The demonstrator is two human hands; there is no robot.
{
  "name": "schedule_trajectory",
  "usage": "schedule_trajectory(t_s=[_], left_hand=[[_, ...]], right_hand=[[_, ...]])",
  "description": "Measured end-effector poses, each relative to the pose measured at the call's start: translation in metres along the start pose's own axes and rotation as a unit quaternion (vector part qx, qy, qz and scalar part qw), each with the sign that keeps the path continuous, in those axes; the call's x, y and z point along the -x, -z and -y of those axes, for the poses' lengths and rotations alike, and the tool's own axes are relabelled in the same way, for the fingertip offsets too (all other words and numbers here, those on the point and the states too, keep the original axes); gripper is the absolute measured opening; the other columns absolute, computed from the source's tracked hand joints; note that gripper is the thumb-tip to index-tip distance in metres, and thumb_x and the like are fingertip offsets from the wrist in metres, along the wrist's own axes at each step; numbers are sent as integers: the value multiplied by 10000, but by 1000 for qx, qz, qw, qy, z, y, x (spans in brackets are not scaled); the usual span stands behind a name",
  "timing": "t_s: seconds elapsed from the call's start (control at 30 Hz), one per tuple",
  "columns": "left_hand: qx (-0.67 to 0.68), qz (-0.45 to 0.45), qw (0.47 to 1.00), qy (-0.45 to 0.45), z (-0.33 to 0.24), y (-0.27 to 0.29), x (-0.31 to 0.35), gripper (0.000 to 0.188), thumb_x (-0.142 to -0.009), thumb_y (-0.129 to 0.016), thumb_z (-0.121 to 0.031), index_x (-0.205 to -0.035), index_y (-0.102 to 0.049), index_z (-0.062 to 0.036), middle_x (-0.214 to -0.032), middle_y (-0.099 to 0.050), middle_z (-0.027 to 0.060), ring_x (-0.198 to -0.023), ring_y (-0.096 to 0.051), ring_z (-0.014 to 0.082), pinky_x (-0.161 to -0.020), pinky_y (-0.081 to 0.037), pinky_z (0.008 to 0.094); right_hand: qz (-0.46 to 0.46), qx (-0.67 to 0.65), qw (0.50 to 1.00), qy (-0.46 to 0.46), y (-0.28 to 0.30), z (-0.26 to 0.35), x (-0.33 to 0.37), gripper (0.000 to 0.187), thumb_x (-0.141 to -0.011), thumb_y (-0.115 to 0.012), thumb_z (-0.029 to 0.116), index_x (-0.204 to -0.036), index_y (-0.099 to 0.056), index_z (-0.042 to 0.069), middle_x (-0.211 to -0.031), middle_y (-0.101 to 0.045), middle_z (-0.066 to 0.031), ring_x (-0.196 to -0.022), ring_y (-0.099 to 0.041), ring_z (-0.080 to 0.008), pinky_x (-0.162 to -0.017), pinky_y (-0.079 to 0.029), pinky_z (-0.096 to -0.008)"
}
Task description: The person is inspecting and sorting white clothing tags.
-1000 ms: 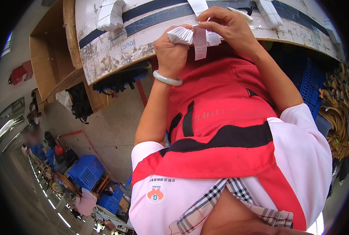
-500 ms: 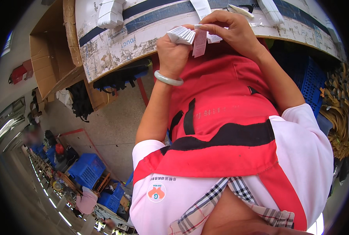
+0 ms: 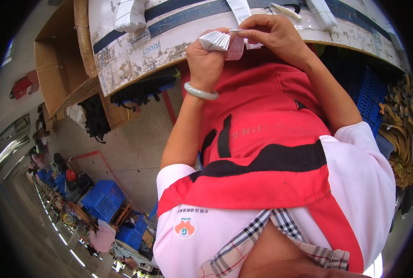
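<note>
A fan-folded bundle of white labels (image 3: pixel 214 41) sits in my left hand (image 3: pixel 202 68), whose fingers are wrapped round it. My right hand (image 3: pixel 280 41) is just to the right, at the table's near edge. Its thumb and fingertips pinch the end of a thin white label (image 3: pixel 235 30) that reaches across toward the bundle. Below the pinch, a printed label strip (image 3: pixel 235 49) hangs in a curve in front of the red apron. Behind my hands a white label strip (image 3: pixel 239 9) lies on the table. My left wrist wears a pale bangle (image 3: pixel 201 91).
On the worn table (image 3: pixel 123 69) lie a white label stack (image 3: pixel 131 16) at left and another stack (image 3: pixel 321 13) at right. A pale, pointed tool (image 3: pixel 286 11) rests between. An open cardboard box (image 3: pixel 60 60) stands left; a blue crate (image 3: pixel 369 95) is under the table's right side.
The hanging label strip has curled upward and now hangs shorter. Both hands keep nearly the same place, with the right still pinching the label end.
</note>
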State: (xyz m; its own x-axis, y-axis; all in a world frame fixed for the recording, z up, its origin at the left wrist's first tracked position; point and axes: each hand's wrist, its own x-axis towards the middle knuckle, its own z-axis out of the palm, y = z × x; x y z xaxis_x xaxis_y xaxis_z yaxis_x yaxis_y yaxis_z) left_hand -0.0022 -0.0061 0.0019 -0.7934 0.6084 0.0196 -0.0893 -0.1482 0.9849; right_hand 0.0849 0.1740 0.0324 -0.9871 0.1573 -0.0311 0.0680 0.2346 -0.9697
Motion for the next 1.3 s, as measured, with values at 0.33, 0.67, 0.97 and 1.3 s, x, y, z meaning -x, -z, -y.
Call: schedule_trajectory(t_s=[0.33, 0.67, 0.97, 1.3], left_hand=[[102, 73, 969, 211, -13, 2, 4, 306, -903, -685, -297, -956, -675, 4, -727, -634, 34, -508, -481, 51, -438, -356, 200], [221, 144, 935, 236, -1, 0, 5, 281, -997, -540, -250, -1048, -593, 21, -745, -524, 18, -678, -606, 148, -613, -506, 258], [79, 47, 980, 177, -6, -4, -4, 173, -926, -657, -165, -981, -650, -1, -713, -547, -3, -619, -517, 73, -532, -403, 226], [-58, 6, 998, -3, 9, -4, -20, 129, -845, -718, -52, -964, -684, -16, -832, -689, 9, -761, -573, 41, -664, -467, 207]], right_hand=[[171, -187, 963, -92, 11, 20, 5, 181, -915, -659, 178, -898, -678, -1, -739, -624, -31, -644, -572, -78, -632, -460, -205], [-82, 174, 980, 54, 14, -16, -30, 193, -917, -657, 171, -1072, -676, 58, -965, -654, -10, -867, -601, -96, -769, -491, -231], [-146, 279, 943, 112, 15, -32, -47, 74, -830, -678, 88, -855, -643, 28, -924, -570, -132, -815, -610, -312, -696, -491, -378], [-161, 189, 920, 303, 11, -28, -44, 115, -842, -674, 104, -900, -595, 44, -949, -538, -139, -823, -584, -333, -698, -474, -410]])
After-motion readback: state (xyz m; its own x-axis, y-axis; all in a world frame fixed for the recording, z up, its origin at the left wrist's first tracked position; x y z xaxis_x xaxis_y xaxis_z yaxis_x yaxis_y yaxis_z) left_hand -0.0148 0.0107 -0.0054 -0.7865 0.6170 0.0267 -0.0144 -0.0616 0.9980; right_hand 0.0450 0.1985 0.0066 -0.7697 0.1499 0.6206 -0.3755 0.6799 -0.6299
